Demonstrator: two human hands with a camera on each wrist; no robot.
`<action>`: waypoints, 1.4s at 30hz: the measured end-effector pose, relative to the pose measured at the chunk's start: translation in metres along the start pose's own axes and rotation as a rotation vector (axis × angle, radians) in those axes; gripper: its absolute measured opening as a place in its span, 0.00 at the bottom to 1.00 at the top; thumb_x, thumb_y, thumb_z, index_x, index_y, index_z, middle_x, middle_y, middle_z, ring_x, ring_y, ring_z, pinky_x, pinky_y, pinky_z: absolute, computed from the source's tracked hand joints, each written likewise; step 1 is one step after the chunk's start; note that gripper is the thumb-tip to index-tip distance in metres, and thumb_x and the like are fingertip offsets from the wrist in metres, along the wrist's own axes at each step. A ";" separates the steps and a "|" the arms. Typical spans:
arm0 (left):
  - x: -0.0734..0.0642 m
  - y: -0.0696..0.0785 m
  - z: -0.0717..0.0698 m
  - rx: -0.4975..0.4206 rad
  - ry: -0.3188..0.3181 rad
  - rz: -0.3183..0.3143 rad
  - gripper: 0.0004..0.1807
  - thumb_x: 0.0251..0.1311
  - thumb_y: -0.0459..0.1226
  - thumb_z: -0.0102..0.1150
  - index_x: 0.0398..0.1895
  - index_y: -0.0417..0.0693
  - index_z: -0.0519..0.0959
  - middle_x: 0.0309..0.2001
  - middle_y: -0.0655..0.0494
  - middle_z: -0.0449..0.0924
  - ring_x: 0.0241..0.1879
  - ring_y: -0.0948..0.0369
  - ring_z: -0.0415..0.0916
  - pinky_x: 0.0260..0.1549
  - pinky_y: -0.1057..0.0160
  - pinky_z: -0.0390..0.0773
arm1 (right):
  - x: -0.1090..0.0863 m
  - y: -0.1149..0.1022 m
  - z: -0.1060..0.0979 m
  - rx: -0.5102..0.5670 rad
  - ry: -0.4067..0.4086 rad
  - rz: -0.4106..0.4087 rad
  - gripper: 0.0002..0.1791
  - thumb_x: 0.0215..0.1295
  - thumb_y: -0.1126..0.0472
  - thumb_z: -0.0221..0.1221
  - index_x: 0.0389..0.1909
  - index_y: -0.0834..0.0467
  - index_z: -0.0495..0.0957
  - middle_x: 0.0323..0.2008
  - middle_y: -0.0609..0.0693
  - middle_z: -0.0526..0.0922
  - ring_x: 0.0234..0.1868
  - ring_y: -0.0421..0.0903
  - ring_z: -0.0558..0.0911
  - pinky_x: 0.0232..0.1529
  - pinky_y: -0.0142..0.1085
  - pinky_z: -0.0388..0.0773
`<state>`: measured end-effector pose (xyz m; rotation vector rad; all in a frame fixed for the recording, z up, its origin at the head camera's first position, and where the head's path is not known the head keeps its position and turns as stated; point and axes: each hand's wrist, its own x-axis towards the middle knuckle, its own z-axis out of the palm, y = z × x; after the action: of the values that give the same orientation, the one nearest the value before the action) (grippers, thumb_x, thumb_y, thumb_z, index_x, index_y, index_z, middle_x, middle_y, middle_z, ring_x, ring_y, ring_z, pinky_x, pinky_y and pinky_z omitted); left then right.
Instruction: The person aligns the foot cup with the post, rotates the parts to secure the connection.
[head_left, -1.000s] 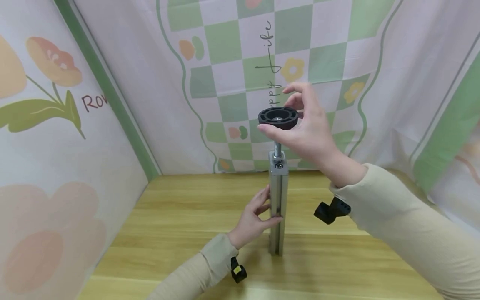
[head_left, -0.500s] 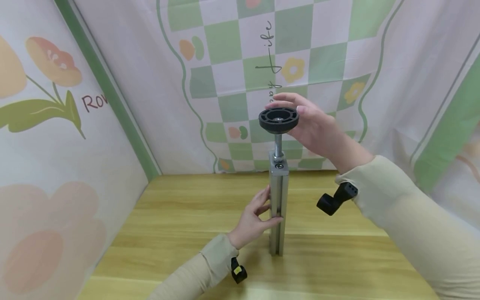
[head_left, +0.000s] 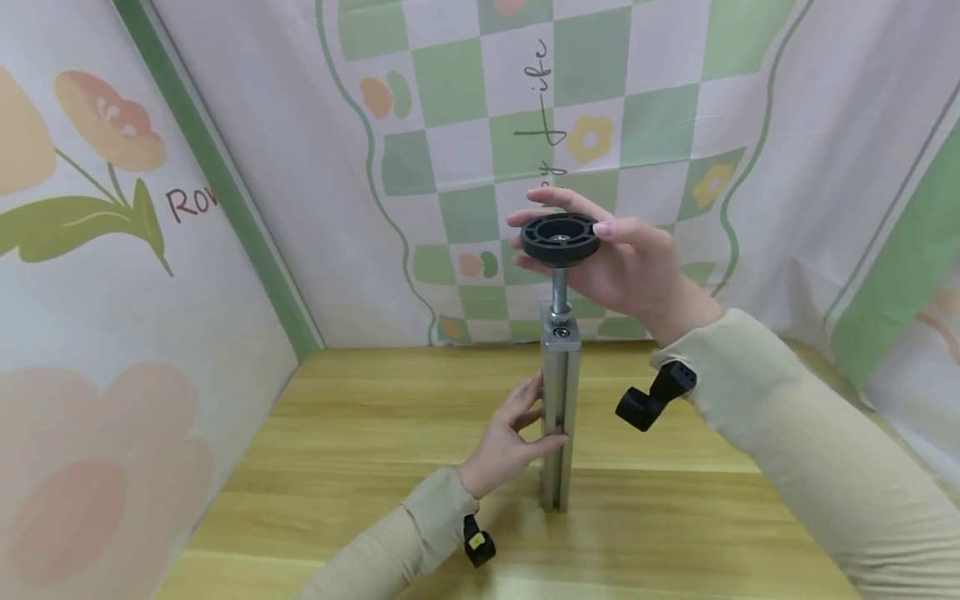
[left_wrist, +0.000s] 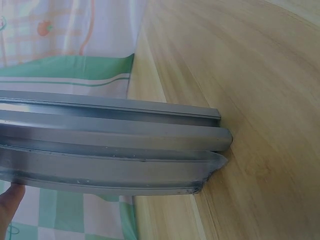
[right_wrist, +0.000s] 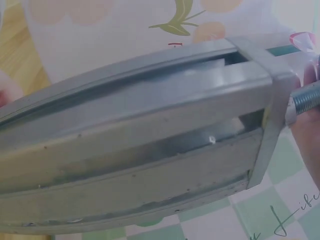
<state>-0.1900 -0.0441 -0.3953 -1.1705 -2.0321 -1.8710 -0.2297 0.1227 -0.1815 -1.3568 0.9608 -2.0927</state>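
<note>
An aluminium profile [head_left: 558, 417] stands upright on the table; its lower end meets the wood in the left wrist view. My left hand [head_left: 498, 450] grips it from the left, thumb across the front groove. A metal end plate [right_wrist: 270, 95] with a screw caps the top. Out of that plate rises a threaded rod [head_left: 559, 290], bearing a round black levelling foot [head_left: 560, 250] with its slotted face upward. Around the foot's far side reach the fingers of my right hand [head_left: 630, 265], and the thumb lies on the right rim. The foot partly hides those fingers.
The wooden table [head_left: 360, 425] spreads around the profile. Behind it hangs a green-and-white checked curtain [head_left: 450, 75]; a flowered curtain [head_left: 217, 400] borders the left. A black wrist camera [head_left: 648, 407] juts from the right sleeve, another camera [head_left: 478, 546] from the left.
My right hand has swung round the foot: the thumb went from the near left side to the right rim, and the fingers now extend left behind it. My left hand keeps its grip.
</note>
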 end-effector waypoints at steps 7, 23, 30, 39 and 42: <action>-0.001 0.000 0.001 0.004 0.001 0.010 0.54 0.52 0.22 0.62 0.71 0.78 0.47 0.65 0.36 0.59 0.59 0.58 0.66 0.58 0.58 0.74 | -0.001 0.003 -0.001 0.023 -0.020 -0.037 0.26 0.59 0.65 0.48 0.61 0.62 0.65 0.56 0.57 0.72 0.58 0.50 0.71 0.66 0.40 0.65; -0.001 0.006 0.000 0.008 0.003 -0.055 0.48 0.54 0.23 0.62 0.74 0.55 0.48 0.67 0.39 0.59 0.60 0.51 0.66 0.59 0.59 0.73 | -0.002 0.006 -0.002 -0.135 0.059 -0.050 0.21 0.61 0.62 0.49 0.56 0.60 0.66 0.54 0.55 0.72 0.55 0.48 0.73 0.66 0.36 0.63; 0.001 0.008 0.000 -0.002 0.000 -0.100 0.44 0.55 0.23 0.61 0.73 0.39 0.49 0.68 0.40 0.58 0.61 0.45 0.64 0.60 0.59 0.72 | -0.005 0.002 -0.001 -0.303 0.100 -0.058 0.19 0.65 0.60 0.48 0.55 0.59 0.69 0.57 0.54 0.72 0.60 0.48 0.68 0.63 0.34 0.64; 0.002 0.008 0.001 0.002 0.001 -0.091 0.44 0.54 0.23 0.61 0.72 0.39 0.49 0.69 0.39 0.56 0.60 0.48 0.65 0.60 0.58 0.72 | -0.005 -0.001 0.003 -0.417 0.143 -0.100 0.16 0.65 0.62 0.50 0.53 0.58 0.74 0.54 0.53 0.75 0.57 0.48 0.73 0.61 0.34 0.68; 0.001 0.008 0.001 0.009 0.003 -0.079 0.46 0.54 0.22 0.61 0.73 0.40 0.48 0.69 0.39 0.56 0.61 0.49 0.64 0.59 0.59 0.72 | -0.005 -0.002 0.005 -0.457 0.178 -0.106 0.16 0.64 0.63 0.50 0.53 0.58 0.74 0.53 0.52 0.76 0.56 0.47 0.74 0.61 0.33 0.68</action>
<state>-0.1862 -0.0435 -0.3886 -1.1006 -2.1120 -1.8953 -0.2226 0.1262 -0.1814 -1.4749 1.5457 -2.1857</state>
